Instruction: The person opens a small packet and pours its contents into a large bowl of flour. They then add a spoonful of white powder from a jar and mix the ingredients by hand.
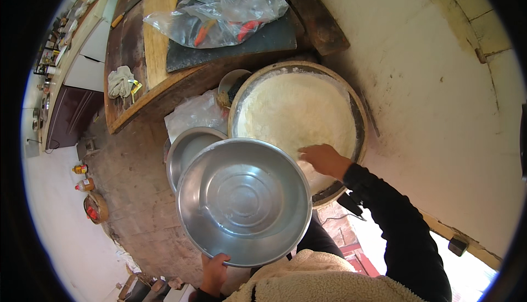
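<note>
My left hand grips the near rim of a wide stainless steel basin, its thumb over the edge. Ring marks show in the basin's bottom, and I see no contents in it. My right hand is over a large round vat of pale flour-like powder, palm down, with fingers stretched to the left. Whether the fingertips touch the powder is unclear, and nothing shows in that hand. The basin overlaps the vat's rim in the view. Behind it, a second metal basin is partly hidden.
A wooden table carries a clear plastic bag with red peppers, a dark board, a knife and a cloth. A wall rises to the right. Bottles and a basket stand left.
</note>
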`<control>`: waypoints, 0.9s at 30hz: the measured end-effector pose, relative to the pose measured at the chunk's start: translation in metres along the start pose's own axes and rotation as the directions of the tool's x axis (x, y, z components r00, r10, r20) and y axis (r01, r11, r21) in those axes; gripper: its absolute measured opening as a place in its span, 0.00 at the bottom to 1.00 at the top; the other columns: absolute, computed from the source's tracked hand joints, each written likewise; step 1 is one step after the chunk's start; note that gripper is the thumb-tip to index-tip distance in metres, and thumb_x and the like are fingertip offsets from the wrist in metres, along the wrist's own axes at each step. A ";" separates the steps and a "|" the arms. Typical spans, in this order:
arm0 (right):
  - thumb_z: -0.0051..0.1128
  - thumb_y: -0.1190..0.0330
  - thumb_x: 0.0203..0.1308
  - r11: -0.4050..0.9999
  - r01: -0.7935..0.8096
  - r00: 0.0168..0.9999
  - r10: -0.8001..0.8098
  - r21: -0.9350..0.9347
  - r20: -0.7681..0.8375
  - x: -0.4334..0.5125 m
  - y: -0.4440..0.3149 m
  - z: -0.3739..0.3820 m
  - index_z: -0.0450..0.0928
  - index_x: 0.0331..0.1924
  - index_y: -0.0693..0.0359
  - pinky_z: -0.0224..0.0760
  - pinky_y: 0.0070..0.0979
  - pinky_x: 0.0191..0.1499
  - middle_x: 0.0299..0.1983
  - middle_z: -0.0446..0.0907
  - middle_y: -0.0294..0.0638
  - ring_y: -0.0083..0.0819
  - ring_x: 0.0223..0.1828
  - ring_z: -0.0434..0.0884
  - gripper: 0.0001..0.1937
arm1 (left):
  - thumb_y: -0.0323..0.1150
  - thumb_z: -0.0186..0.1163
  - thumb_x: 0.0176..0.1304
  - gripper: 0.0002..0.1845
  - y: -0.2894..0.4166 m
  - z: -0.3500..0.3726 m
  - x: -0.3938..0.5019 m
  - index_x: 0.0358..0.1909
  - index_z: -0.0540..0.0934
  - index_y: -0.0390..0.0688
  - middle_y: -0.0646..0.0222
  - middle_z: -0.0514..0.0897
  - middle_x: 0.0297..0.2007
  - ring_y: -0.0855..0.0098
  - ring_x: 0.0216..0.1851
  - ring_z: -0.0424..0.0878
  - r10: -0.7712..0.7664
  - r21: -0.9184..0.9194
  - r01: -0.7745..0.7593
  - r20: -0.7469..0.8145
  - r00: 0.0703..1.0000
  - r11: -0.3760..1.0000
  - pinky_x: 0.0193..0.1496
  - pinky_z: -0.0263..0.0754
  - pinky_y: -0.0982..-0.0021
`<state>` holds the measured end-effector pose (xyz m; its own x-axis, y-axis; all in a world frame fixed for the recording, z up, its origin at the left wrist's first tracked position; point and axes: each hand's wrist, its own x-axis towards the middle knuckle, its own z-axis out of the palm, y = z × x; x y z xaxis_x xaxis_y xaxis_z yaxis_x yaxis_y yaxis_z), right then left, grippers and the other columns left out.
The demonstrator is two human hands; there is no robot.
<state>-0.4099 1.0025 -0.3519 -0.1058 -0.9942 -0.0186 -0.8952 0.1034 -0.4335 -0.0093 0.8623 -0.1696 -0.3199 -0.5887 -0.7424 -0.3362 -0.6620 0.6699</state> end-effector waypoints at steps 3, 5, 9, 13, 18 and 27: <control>0.52 0.70 0.59 0.969 -0.242 0.969 0.244 0.043 -0.044 -0.008 0.007 -0.029 0.81 0.41 0.54 0.74 0.41 0.40 0.42 0.80 0.45 0.43 0.39 0.82 0.09 | 0.15 0.53 0.46 0.19 0.007 0.014 -0.002 0.43 0.74 0.36 0.67 0.77 0.36 0.72 0.36 0.77 -0.041 -0.157 0.029 -0.075 0.996 0.987 0.35 0.71 0.73; 0.52 0.70 0.59 0.910 -0.411 0.909 0.413 0.048 -0.057 0.007 0.014 -0.037 0.81 0.36 0.56 0.75 0.40 0.38 0.38 0.79 0.46 0.44 0.37 0.82 0.06 | 0.15 0.53 0.46 0.19 0.006 0.017 -0.003 0.43 0.74 0.37 0.67 0.77 0.35 0.72 0.34 0.77 -0.003 -0.223 -0.015 -0.084 0.996 0.975 0.33 0.70 0.73; 0.55 0.72 0.53 0.864 -0.481 0.804 0.502 0.147 -0.320 0.048 0.008 -0.012 0.78 0.28 0.59 0.74 0.41 0.36 0.31 0.78 0.47 0.45 0.36 0.81 0.02 | 0.15 0.53 0.45 0.20 0.001 0.003 0.001 0.44 0.73 0.37 0.68 0.77 0.35 0.71 0.32 0.77 -0.015 0.024 0.017 -0.065 0.998 1.000 0.30 0.70 0.73; 0.56 0.74 0.49 0.964 -0.208 0.976 0.216 -0.163 0.035 0.052 0.000 0.017 0.79 0.27 0.60 0.75 0.41 0.36 0.28 0.80 0.45 0.46 0.36 0.81 0.02 | 0.15 0.54 0.45 0.20 -0.006 0.001 0.002 0.44 0.73 0.37 0.67 0.77 0.34 0.71 0.33 0.77 -0.059 -0.080 0.051 -0.107 0.993 0.995 0.29 0.69 0.74; 0.55 0.73 0.51 0.863 -0.502 0.852 0.485 -0.045 -0.198 0.046 0.014 0.014 0.79 0.24 0.59 0.76 0.40 0.36 0.26 0.80 0.47 0.45 0.32 0.82 0.03 | 0.14 0.55 0.45 0.20 -0.004 0.004 0.001 0.43 0.74 0.37 0.67 0.77 0.33 0.71 0.30 0.77 -0.089 -0.124 0.073 -0.128 0.988 0.990 0.28 0.68 0.74; 0.52 0.73 0.54 0.919 -0.323 0.924 0.253 -0.228 -0.288 0.056 0.020 0.013 0.80 0.35 0.58 0.70 0.37 0.50 0.41 0.79 0.47 0.42 0.47 0.78 0.07 | 0.14 0.54 0.46 0.20 -0.010 -0.004 0.002 0.44 0.73 0.37 0.67 0.77 0.34 0.70 0.32 0.76 -0.009 0.064 0.014 -0.085 0.996 0.998 0.32 0.69 0.73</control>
<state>-0.4278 0.9489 -0.3736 -0.4490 -0.8837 0.1323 -0.8868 0.4226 -0.1869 -0.0035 0.8658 -0.1777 -0.2408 -0.6200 -0.7467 -0.3967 -0.6393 0.6587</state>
